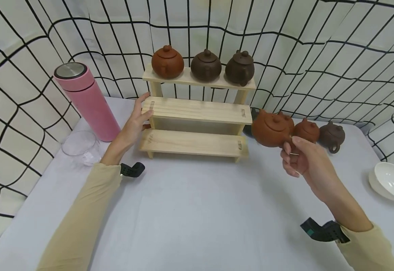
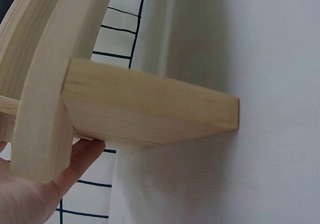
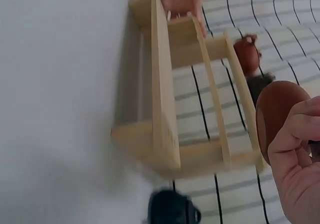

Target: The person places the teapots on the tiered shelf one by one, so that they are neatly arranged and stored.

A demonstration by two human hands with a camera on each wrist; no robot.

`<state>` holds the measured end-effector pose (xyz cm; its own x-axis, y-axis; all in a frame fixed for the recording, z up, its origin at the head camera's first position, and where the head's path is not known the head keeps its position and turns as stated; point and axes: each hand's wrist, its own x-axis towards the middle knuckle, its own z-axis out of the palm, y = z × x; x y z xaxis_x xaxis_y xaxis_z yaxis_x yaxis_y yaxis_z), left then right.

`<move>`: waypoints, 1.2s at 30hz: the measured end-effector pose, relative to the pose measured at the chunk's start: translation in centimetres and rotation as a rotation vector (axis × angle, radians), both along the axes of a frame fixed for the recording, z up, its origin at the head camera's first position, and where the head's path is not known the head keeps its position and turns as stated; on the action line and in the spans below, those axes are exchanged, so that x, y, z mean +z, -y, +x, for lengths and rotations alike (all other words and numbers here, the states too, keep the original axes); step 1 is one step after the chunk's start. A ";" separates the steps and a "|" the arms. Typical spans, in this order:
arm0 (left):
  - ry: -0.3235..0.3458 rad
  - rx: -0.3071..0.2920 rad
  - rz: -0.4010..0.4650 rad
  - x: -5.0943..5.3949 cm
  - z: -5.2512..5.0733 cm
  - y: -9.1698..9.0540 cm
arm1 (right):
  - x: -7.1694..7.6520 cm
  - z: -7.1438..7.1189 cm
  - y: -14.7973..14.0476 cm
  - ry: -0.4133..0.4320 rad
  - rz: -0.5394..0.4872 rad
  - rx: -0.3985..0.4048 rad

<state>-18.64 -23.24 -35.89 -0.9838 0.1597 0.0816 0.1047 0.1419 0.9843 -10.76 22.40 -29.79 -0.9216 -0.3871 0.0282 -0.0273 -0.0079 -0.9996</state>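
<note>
Fingers of right hand (image 1: 312, 162) tight on round reddish-brown clay teapot (image 1: 272, 130), centre-right; left hand (image 1: 133, 125) clasped around pale wooden three-tier rack (image 1: 197, 110), centre.

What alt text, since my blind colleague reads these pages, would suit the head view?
A person's right hand holds a reddish-brown teapot beside a three-tier wooden stand, whose left end the left hand grips. Three teapots sit on top; two more teapots are beyond the right hand, and a pink flask is at left.

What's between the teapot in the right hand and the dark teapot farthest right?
In the head view, another reddish teapot appears between the held teapot and the rightmost dark teapot.
</note>
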 end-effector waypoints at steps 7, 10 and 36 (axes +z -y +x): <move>-0.004 -0.006 -0.005 0.1 -0.3 -0.5 | 0.4 -1.9 6.7 0.020 0.087 0.072; -0.001 -0.003 -0.002 0.0 -0.3 -0.6 | 0.1 -2.8 9.3 0.039 0.081 0.097; -0.009 0.017 0.011 -0.1 0.0 0.0 | -1.2 -7.6 21.5 0.041 -0.034 0.063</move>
<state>-18.64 -23.21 -35.98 -0.9856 0.1417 0.0920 0.1111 0.1331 0.9848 -18.33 0.94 -30.97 -0.8961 -0.4439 0.0051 0.0151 -0.0420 -0.9990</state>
